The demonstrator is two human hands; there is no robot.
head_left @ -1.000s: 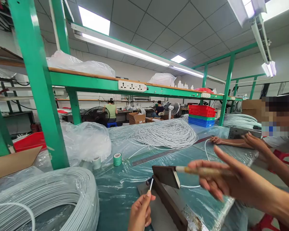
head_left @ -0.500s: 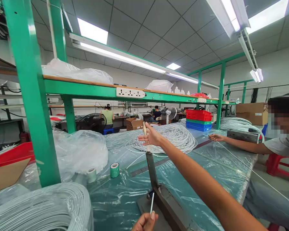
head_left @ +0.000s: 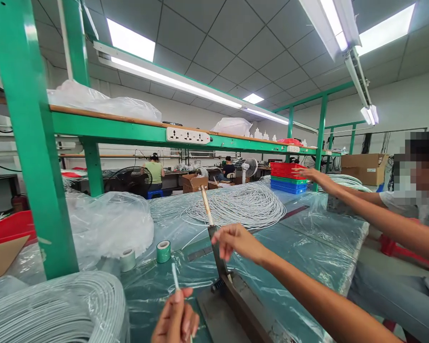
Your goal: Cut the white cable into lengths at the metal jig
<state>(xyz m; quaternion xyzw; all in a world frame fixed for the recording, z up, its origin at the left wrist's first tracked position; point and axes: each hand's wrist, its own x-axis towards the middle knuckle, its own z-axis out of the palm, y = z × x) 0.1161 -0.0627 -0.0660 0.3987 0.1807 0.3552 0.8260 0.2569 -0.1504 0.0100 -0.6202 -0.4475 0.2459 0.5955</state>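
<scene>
My left hand (head_left: 177, 317) is closed round a thin white cable (head_left: 175, 277), whose short end sticks up above the thumb. To its right on the bench stands a metal hand-lever cutter (head_left: 252, 307). The cutter's lever arm leans upward and ends in a worn, light-coloured handle (head_left: 206, 206). My right hand (head_left: 238, 244) hangs in front of the lever arm, below the handle. Its fingers are loosely bent and apart, with nothing in them; whether they touch the lever I cannot tell.
A big coil of white cable (head_left: 236, 205) lies behind the cutter, another coil (head_left: 57, 309) at front left. Tape rolls (head_left: 163, 251) and a plastic bag (head_left: 117, 224) are left. A green post (head_left: 32, 143) rises there. At right, a co-worker's arm (head_left: 364, 205) reaches toward stacked trays (head_left: 288, 178).
My left hand has moved left with the cable end, away from the cutter. My right hand has come down off the handle. The co-worker's arm has lifted and stretched toward the trays.
</scene>
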